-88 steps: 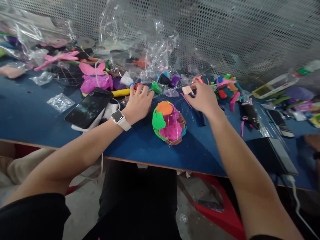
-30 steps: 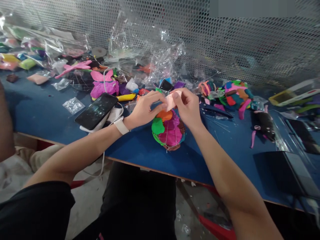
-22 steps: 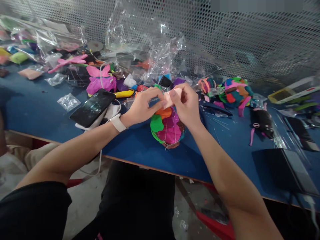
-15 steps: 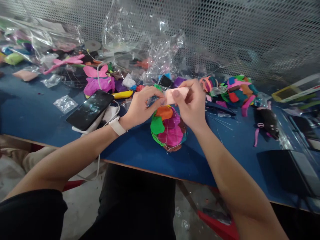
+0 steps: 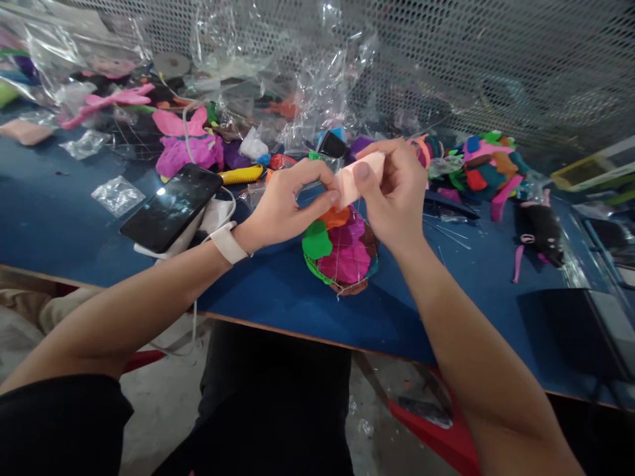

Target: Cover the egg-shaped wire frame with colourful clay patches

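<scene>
Between my hands is a pale pink block of modelling clay [image 5: 348, 188], tilted up to the right, with a clear wrapper seeming to cling to its left end. My right hand [image 5: 398, 196] is closed around the block, thumb on its front face. Thumb and forefinger of my left hand [image 5: 290, 203] pinch together at its lower left end. Just below the hands, on the blue table [image 5: 278, 294], lies a round wire-mesh form [image 5: 342, 254] covered with magenta, green, orange and brown clay. My right hand partly hides its upper edge.
A phone [image 5: 171, 206] with a white cable lies left, beside a yellow cutter [image 5: 241, 174]. Clear plastic bags [image 5: 317, 86] and coloured clay pieces line the mesh partition [image 5: 471, 59]. A multicoloured clay piece [image 5: 489, 165], a black clay figure [image 5: 540, 233] and a black box [image 5: 575, 334] are at right.
The pale pink block has tilted more, its right end higher. Both hands have shifted slightly right in view and still hold it. The whole view has moved a little.
</scene>
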Tool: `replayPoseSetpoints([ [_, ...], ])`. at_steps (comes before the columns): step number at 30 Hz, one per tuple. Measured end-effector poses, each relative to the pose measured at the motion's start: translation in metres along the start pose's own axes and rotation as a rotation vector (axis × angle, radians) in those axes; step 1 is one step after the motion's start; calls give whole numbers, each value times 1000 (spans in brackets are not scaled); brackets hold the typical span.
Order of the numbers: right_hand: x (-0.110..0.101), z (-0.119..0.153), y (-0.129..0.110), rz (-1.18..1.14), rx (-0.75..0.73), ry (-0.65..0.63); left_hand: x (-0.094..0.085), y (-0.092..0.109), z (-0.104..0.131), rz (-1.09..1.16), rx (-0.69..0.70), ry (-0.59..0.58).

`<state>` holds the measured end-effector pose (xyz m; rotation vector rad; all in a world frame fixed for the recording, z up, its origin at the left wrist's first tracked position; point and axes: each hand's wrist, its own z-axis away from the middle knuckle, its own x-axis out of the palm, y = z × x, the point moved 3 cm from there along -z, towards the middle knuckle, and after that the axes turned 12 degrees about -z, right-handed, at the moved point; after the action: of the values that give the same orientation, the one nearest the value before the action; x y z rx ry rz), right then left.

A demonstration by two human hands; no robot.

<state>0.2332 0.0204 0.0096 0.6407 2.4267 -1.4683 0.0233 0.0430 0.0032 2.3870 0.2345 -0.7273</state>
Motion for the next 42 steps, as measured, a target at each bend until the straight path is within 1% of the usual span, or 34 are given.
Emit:
replayPoseSetpoints([
  [4, -1, 1, -8, 31, -7, -6, 1, 0, 0, -11, -6, -21],
  [6, -3, 4, -12, 116, -2, 60, 1, -1, 0, -7, -4, -11],
  [8, -6, 6, -15, 200, -43, 145, 1, -2, 0, -17, 4, 28],
  [9, -6, 7, -16, 212, -102, 172, 1, -3, 0, -29, 9, 55],
  [11, -3, 8, -15, 152, -293, 167, 1, -5, 0, -53, 18, 104],
  [13, 1, 8, -13, 24, -493, 107, 3, -7, 1, -58, 31, 132],
  [14, 3, 8, -12, -34, -550, 74, 4, -8, 1, -51, 37, 138],
  [15, 5, 8, -10, -77, -569, 44, 5, -9, 2, -41, 40, 140],
  [19, 10, 8, -6, -146, -475, -26, 9, -10, 3, 6, 34, 136],
  [21, 11, 9, -7, -163, -460, -37, 10, -11, 3, 17, 18, 124],
  [24, 11, 9, -8, -148, -462, -32, 12, -12, 3, 27, 9, 116],
  [29, 10, 10, -6, -54, -461, -47, 11, -9, 3, 46, 53, 90],
  [32, 10, 12, -8, -20, -488, -39, 9, -7, 3, 28, 51, 64],
  [35, 10, 14, -13, -22, -521, -46, 9, -6, 4, -9, 44, 62],
  [37, 10, 14, -15, -51, -508, -51, 9, -7, 5, -54, 68, 64],
  [42, 10, 9, -14, -201, -379, -37, 9, -6, 7, -180, 214, 106],
])
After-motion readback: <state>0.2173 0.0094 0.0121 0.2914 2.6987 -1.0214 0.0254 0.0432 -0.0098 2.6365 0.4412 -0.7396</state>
